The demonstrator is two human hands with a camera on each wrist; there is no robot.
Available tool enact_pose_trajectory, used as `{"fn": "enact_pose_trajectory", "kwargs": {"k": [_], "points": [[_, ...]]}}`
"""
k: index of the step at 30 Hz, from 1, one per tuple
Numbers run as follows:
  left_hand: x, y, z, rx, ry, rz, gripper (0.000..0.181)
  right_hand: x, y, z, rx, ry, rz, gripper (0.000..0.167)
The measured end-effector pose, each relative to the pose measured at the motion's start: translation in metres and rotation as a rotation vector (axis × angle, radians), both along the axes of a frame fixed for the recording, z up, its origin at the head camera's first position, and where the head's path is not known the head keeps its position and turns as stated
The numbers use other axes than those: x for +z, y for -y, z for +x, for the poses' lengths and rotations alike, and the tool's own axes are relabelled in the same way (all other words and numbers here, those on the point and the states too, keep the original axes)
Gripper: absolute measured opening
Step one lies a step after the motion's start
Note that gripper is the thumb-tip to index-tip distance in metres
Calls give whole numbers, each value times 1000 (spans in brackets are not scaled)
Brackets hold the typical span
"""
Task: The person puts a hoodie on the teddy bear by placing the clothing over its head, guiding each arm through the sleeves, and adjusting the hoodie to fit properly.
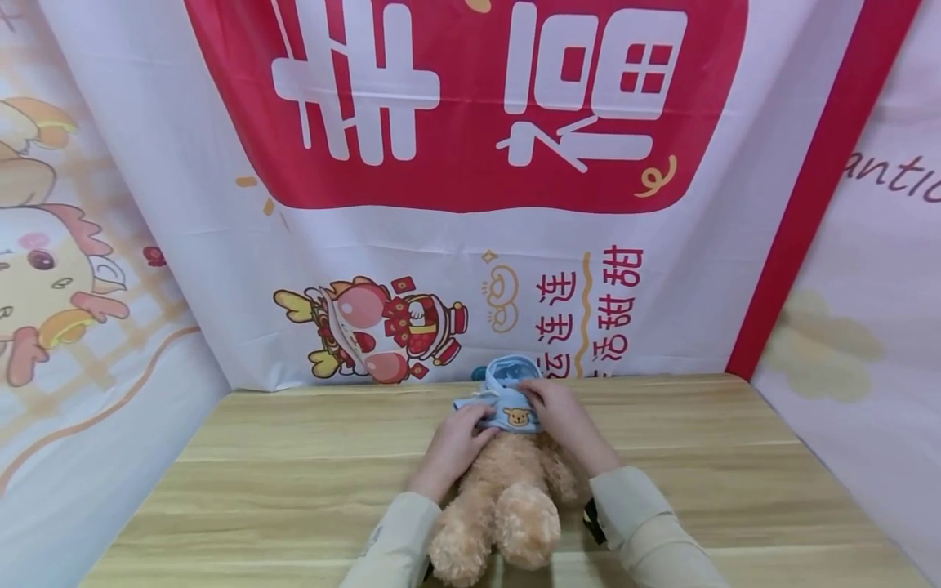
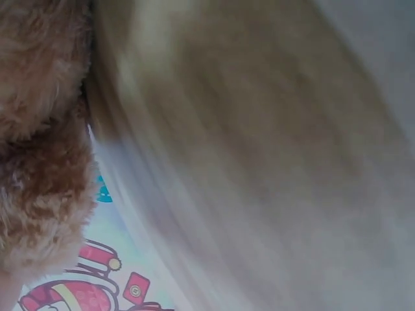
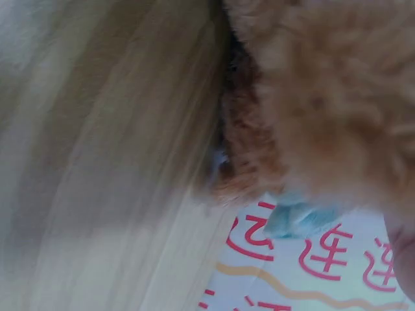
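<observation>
A light-brown plush toy (image 1: 507, 465) lies on the table, its legs pointing toward me. Over its upper end sits a small light-blue hoodie (image 1: 502, 402) with a bear-face patch; the toy's head is hidden. At the hoodie's left side, my left hand (image 1: 454, 447) pinches the cloth near the sleeve. My right hand (image 1: 568, 418) pinches the hoodie at its upper right, by the hood. Curly fur (image 2: 45, 188) fills the left of the left wrist view. In the right wrist view, fur (image 3: 337, 110) hangs above a bit of blue cloth (image 3: 301, 219).
The wood-grain table (image 1: 309, 465) ends at a white and red printed cloth (image 1: 397, 229) hanging behind it. Printed cloths also hang at left and right. A small black object (image 1: 594, 523) shows beside my right sleeve.
</observation>
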State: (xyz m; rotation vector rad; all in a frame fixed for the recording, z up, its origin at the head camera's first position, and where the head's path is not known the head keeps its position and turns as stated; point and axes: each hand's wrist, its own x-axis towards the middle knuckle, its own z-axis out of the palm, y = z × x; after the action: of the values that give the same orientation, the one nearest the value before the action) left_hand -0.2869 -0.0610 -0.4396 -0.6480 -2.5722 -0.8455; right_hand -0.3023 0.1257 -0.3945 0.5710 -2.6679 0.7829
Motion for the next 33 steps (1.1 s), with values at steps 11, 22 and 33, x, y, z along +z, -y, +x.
{"fn": "enact_pose_trajectory", "kwargs": {"k": [11,22,33], "points": [[7,-3,5,60,-30,-40,21,10,4,5,31,-49,56,15],[7,-4,5,99,-35,-87,18,17,4,6,104,111,77,22],[1,-3,4,38,-111,-110,11,17,4,0,83,210,122,22]]}}
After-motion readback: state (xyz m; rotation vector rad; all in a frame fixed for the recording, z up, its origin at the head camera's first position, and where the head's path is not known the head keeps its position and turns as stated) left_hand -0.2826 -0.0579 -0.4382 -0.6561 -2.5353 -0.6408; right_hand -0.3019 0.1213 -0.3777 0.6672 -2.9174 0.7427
